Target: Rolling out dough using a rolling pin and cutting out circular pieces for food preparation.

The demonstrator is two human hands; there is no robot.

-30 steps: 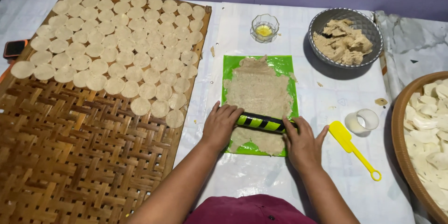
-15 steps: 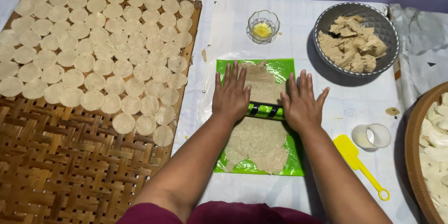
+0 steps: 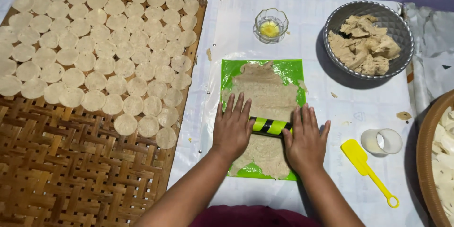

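Observation:
My left hand [image 3: 231, 125] and my right hand [image 3: 305, 137] lie flat, fingers spread, on the two ends of a green-and-black striped roller [image 3: 271, 126]. The roller lies across a thin sheet of pale brown dough [image 3: 265, 94], which is spread on a green plastic mat [image 3: 288, 68] on the white-covered table. The dough reaches from the mat's far edge to its near edge. Both palms press on the roller rather than gripping it.
A woven bamboo tray [image 3: 56, 170] at left carries several round dough discs [image 3: 94, 42] on its far half. At the back sit a small glass bowl of yellow liquid [image 3: 271, 24] and a metal bowl of dough lumps [image 3: 366, 40]. A yellow spatula [image 3: 366, 168], a round cutter ring [image 3: 382, 141] and a basket rim [image 3: 423, 161] lie right.
Both hands pushed the roller away over the dough, then drew it back toward me to about the middle of the mat. The camera view shifted slightly.

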